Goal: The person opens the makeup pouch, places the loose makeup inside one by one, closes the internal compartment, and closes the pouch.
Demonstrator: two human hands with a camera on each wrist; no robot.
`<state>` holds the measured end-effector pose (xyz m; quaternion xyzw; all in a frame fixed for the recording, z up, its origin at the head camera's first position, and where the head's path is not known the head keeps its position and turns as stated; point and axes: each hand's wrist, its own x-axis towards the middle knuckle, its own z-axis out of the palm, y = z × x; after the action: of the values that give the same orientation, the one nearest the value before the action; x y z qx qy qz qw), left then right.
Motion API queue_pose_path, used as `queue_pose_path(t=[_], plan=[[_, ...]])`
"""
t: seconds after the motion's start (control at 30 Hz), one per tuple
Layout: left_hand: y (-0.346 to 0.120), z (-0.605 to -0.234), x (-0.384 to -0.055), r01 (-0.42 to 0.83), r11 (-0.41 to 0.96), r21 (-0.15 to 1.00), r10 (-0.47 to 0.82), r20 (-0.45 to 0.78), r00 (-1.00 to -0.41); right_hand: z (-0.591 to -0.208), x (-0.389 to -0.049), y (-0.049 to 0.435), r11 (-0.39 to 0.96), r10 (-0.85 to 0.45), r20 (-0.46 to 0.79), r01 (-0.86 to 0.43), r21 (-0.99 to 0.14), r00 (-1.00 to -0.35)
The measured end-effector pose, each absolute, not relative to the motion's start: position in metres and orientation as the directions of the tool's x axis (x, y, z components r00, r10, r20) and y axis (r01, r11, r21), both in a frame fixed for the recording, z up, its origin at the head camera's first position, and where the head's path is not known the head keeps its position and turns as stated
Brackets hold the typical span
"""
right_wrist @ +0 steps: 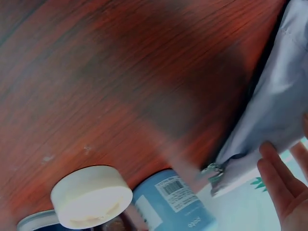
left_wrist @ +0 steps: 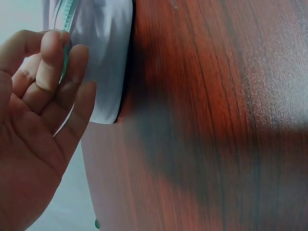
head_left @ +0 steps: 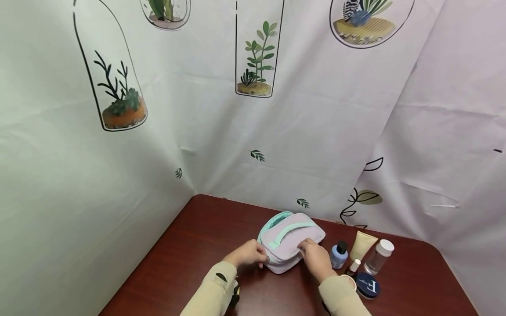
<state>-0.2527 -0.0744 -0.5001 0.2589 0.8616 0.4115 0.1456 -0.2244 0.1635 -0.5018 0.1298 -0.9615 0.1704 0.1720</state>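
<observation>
A pale pink cosmetic bag [head_left: 294, 237] with a mint handle [head_left: 292, 227] lies on the dark red table. Its lid is parted from the body at the far left, where the mint lining [head_left: 272, 223] shows. At the near left corner my left hand [head_left: 248, 253] pinches the bag's zipper [left_wrist: 67, 19] between thumb and index finger; the pull itself is hidden. My right hand [head_left: 316, 259] grips the lid's edge on the near right side. In the right wrist view, fingertips [right_wrist: 269, 151] of that hand lie against the bag's side wall.
Right of the bag stand a blue bottle [head_left: 338, 255] with a black cap, a cream tube [head_left: 362, 245], a clear bottle [head_left: 376, 260] with a white lid, a small white-capped bottle [head_left: 354, 266], a dark blue round jar [head_left: 367, 285] and a round cream-coloured container [right_wrist: 91, 197]. Patterned cloth hangs behind the table.
</observation>
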Motion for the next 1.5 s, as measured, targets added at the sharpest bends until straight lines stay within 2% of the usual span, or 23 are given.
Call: queue_pose_path(t=[0.2, 0.47, 0.9, 1.2, 1.43, 1.5], plan=[[-0.071, -0.500, -0.247, 0.267, 0.488, 0.831, 0.500, -0.016, -0.866, -0.498, -0.228, 0.157, 0.921, -0.129, 0.431, -0.269, -0.282, -0.893], [-0.062, -0.510, -0.231, 0.217, 0.423, 0.880, 0.399, 0.034, -0.916, -0.494, -0.230, 0.153, 0.930, -0.102, 0.403, -0.231, -0.285, -0.909], [-0.039, -0.506, -0.223, 0.264, 0.469, 0.843, 0.381, 0.076, -0.921, -0.490, -0.231, 0.158, 0.922, -0.076, 0.423, -0.226, -0.315, -0.903], [-0.016, -0.508, -0.221, 0.212, 0.443, 0.871, 0.298, 0.080, -0.951, -0.489, -0.233, 0.161, 0.919, -0.077, 0.408, -0.223, -0.326, -0.910], [-0.005, -0.507, -0.217, 0.272, 0.433, 0.859, 0.249, 0.176, -0.952, -0.490, -0.233, 0.162, 0.920, -0.099, 0.419, -0.244, -0.307, -0.902], [-0.003, -0.509, -0.217, 0.253, 0.411, 0.876, 0.234, 0.167, -0.958, -0.491, -0.233, 0.162, 0.920, -0.110, 0.422, -0.253, -0.299, -0.900]])
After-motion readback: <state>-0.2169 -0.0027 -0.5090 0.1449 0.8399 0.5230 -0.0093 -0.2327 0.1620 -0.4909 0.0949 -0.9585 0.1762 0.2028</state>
